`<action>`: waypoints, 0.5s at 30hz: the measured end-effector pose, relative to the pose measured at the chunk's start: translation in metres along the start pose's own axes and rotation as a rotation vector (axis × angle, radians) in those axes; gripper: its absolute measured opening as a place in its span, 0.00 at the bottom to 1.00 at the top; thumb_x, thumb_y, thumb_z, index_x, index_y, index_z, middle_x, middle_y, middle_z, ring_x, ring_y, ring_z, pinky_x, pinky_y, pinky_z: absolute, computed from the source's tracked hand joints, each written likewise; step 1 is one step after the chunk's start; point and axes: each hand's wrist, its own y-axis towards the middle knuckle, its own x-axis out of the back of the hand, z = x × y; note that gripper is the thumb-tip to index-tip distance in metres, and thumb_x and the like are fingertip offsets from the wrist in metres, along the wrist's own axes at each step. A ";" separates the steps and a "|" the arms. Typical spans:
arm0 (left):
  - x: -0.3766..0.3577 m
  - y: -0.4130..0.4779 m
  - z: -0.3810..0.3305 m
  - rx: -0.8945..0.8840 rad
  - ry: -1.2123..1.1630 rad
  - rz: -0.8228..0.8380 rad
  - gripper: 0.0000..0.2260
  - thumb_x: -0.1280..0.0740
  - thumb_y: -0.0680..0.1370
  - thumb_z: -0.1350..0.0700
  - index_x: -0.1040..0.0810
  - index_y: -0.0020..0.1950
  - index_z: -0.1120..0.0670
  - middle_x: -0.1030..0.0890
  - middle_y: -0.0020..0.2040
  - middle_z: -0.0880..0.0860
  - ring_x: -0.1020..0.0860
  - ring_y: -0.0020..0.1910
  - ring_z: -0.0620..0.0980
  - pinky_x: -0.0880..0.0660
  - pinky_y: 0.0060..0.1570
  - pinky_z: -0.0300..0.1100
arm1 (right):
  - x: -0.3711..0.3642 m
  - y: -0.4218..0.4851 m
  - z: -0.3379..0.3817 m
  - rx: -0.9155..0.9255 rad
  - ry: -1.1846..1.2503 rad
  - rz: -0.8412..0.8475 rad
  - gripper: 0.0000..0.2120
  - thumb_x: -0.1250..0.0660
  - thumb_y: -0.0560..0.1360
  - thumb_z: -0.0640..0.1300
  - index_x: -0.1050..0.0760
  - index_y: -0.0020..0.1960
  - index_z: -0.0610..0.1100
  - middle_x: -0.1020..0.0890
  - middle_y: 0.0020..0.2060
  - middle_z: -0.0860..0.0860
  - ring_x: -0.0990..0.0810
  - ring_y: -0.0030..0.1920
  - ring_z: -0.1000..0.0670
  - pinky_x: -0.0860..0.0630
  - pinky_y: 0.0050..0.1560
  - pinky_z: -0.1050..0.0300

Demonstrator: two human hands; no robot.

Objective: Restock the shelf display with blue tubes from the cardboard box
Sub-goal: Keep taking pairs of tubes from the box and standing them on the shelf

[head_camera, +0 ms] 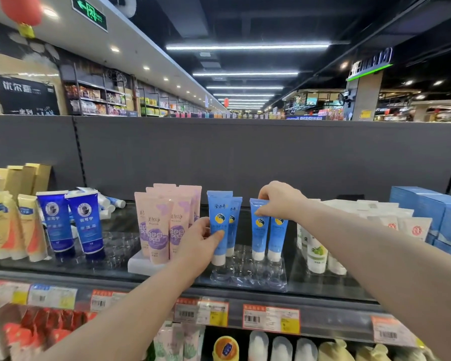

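Two bare forearms enter from the lower edge and pass over a row of price labels on the shelf front. On the shelf deck, a clear moulded tray carries the stock upright, white caps down.

The left grip holds the front-left blue tube at the tray's left side, with the thumb across its lower face and the fingers behind it. A second blue tube stands directly behind it, partly hidden.

The right grip pinches the crimped top of the third blue tube from above. The fourth blue tube stands just beside it, on the right.

Pink tubes stand just left of the tray, with dark blue tubes farther left. White tubes stand to the right, near light blue boxes. A grey back panel closes the rear.
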 end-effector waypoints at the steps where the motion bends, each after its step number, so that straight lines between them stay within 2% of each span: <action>1: 0.000 0.000 0.000 0.003 0.002 0.001 0.08 0.38 0.79 0.61 0.29 0.49 0.46 0.23 0.46 0.43 0.24 0.43 0.39 0.27 0.35 0.32 | 0.000 0.001 0.000 0.003 -0.012 -0.006 0.10 0.32 0.71 0.48 0.24 0.50 0.44 0.26 0.46 0.52 0.25 0.44 0.50 0.26 0.43 0.54; 4: 0.001 0.001 0.001 0.010 -0.001 0.001 0.08 0.39 0.79 0.61 0.28 0.51 0.48 0.22 0.46 0.43 0.23 0.43 0.38 0.27 0.34 0.30 | 0.001 0.005 -0.001 0.021 -0.033 0.008 0.10 0.33 0.71 0.46 0.23 0.50 0.42 0.24 0.45 0.50 0.25 0.42 0.51 0.24 0.43 0.54; 6: 0.001 0.001 0.002 0.018 -0.002 0.001 0.07 0.39 0.79 0.61 0.28 0.53 0.49 0.22 0.45 0.42 0.24 0.43 0.38 0.27 0.34 0.30 | 0.002 0.005 -0.002 0.038 -0.033 0.014 0.08 0.33 0.72 0.46 0.25 0.50 0.45 0.26 0.45 0.52 0.25 0.44 0.51 0.25 0.43 0.56; 10: 0.001 0.002 0.003 0.023 0.019 0.007 0.08 0.39 0.79 0.61 0.29 0.56 0.50 0.23 0.46 0.42 0.24 0.43 0.38 0.26 0.33 0.29 | 0.004 0.005 -0.005 0.058 -0.026 0.030 0.12 0.32 0.72 0.46 0.26 0.55 0.46 0.26 0.46 0.53 0.25 0.48 0.51 0.24 0.48 0.55; 15: -0.001 0.004 0.004 0.021 0.022 0.017 0.08 0.39 0.79 0.61 0.29 0.55 0.50 0.22 0.46 0.43 0.24 0.43 0.38 0.26 0.33 0.30 | 0.002 0.008 -0.010 0.043 0.015 0.023 0.13 0.31 0.72 0.46 0.27 0.56 0.46 0.23 0.50 0.51 0.22 0.49 0.51 0.23 0.48 0.57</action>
